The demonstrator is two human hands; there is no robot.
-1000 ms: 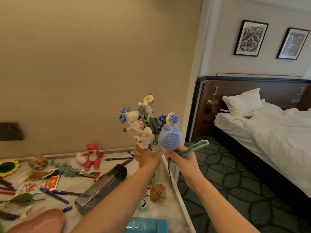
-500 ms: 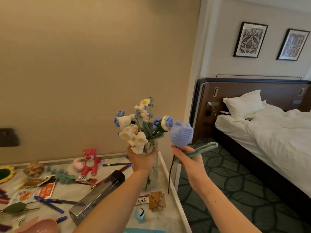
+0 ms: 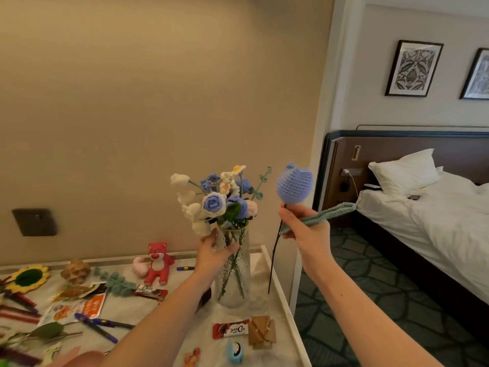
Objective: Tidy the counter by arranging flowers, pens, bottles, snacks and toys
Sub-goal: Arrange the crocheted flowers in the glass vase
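Note:
A clear glass vase point(image 3: 234, 271) stands near the counter's right edge and holds a bunch of crocheted blue and white flowers point(image 3: 219, 200). My left hand point(image 3: 213, 251) grips the vase just under its rim. To the right of the vase, my right hand point(image 3: 307, 229) holds a crocheted blue tulip point(image 3: 294, 184) by its dark stem, with its green leaf sticking out to the right. The tulip is outside the vase, and its stem hangs down past the counter edge.
On the marble counter point(image 3: 264, 308) lie a red bear toy point(image 3: 158, 263), a sunflower point(image 3: 26, 278), blue pens point(image 3: 96, 327), snack packets point(image 3: 76, 307), a Dove bar point(image 3: 230, 330), a wooden puzzle point(image 3: 262, 332) and a green sprig point(image 3: 116, 283). A bed point(image 3: 434, 207) is to the right.
The vase has come down onto the counter, with my left hand still on it. My right hand has drawn the blue tulip away to the right and up, clear of the bunch.

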